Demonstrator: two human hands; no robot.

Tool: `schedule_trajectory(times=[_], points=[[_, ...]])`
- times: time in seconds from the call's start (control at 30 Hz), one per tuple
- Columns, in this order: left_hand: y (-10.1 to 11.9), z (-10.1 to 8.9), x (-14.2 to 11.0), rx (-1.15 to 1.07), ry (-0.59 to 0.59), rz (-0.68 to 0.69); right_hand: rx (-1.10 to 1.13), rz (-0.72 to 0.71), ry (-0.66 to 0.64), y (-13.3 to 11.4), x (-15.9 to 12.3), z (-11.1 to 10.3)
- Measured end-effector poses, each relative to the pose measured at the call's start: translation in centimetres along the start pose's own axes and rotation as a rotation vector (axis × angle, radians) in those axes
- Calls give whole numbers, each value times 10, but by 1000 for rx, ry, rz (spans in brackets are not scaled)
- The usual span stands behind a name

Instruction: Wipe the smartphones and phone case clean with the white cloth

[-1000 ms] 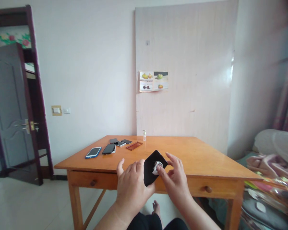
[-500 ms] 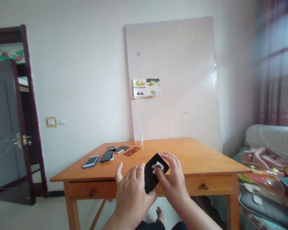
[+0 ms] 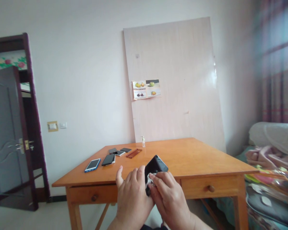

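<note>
A black phone (image 3: 156, 164) is held tilted in front of the table's near edge. My left hand (image 3: 134, 195) grips it along its left side, thumb raised clear of it. Pinched in the fingers of my right hand (image 3: 169, 195) is a crumpled white tissue (image 3: 149, 180), pressed against the lower part of the phone's dark face. The phone's lower end is hidden behind both hands.
On the wooden table (image 3: 182, 156) lie a blue-edged phone (image 3: 92, 164), a dark phone (image 3: 108, 159), several more phones behind it and a reddish-brown phone case (image 3: 134, 153). A small pump bottle (image 3: 143, 141) stands at the back. A cluttered bed (image 3: 271, 179) is on the right.
My right hand has slid the tissue down and left across the phone, from near its upper right to its lower part. My left hand keeps its grip. The view has shifted slightly.
</note>
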State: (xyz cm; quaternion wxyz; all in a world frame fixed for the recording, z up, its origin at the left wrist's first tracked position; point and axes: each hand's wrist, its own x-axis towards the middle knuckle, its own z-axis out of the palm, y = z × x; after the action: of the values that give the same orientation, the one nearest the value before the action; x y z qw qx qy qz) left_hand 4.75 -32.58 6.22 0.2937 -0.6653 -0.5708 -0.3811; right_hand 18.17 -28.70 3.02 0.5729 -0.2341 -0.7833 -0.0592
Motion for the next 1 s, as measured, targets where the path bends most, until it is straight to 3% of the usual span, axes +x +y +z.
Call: schedule_trajectory(times=[0.1,0.27,0.47,0.7,0.87,1.0], points=[[3,-2,0,-6,2,2,14,64,13,7,10,-5],[8,-1,0,-17,9,9,-50,273,143,26,25,-12],[11,10,-2,-56,66,41,-86,147,46,14,13,-9],[20,9,-4,-47,6,58,-218,223,197,30,27,-22],[21,10,-4,-83,10,64,-165,133,93,17,15,-16],[21,10,-6,-53,18,70,-228,179,181,30,24,-24]])
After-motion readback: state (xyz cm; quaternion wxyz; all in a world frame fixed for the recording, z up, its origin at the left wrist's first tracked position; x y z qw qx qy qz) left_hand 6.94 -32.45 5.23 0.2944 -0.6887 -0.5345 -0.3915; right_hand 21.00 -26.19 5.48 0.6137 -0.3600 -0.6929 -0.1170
